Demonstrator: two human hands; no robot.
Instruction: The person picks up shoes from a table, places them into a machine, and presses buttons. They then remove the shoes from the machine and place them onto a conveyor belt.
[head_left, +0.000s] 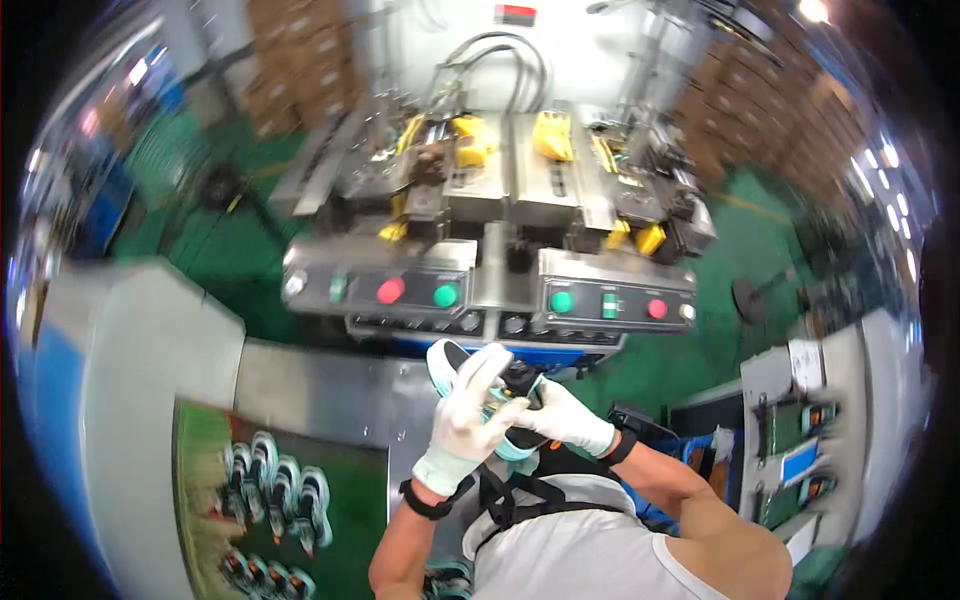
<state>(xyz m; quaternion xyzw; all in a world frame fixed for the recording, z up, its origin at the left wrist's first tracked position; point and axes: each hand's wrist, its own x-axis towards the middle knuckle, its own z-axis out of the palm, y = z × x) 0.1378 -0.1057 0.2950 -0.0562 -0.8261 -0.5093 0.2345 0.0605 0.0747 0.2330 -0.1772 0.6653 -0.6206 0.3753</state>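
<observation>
Both of my hands, in white gloves, hold a dark shoe with a white and pale teal sole [440, 368] in front of my body. My left hand [468, 412] wraps over the shoe's left side, fingers bent. At its right side, my right hand [570, 416] closes on the dark upper near the opening. The gloves hide the middle of the shoe; one sole end shows at the upper left and a teal part below. Just beyond my hands stands a machine with a left control panel [380, 283] and a right control panel [615, 297].
Yellow shoe-shaped blocks [552, 136] sit on the machine's metal top. Several shoes [285, 485] stand on a green rack at lower left; more shoes [815, 488] lie on a shelf at right. A metal table [320, 390] lies left of me. Cardboard boxes [300, 70] are stacked behind.
</observation>
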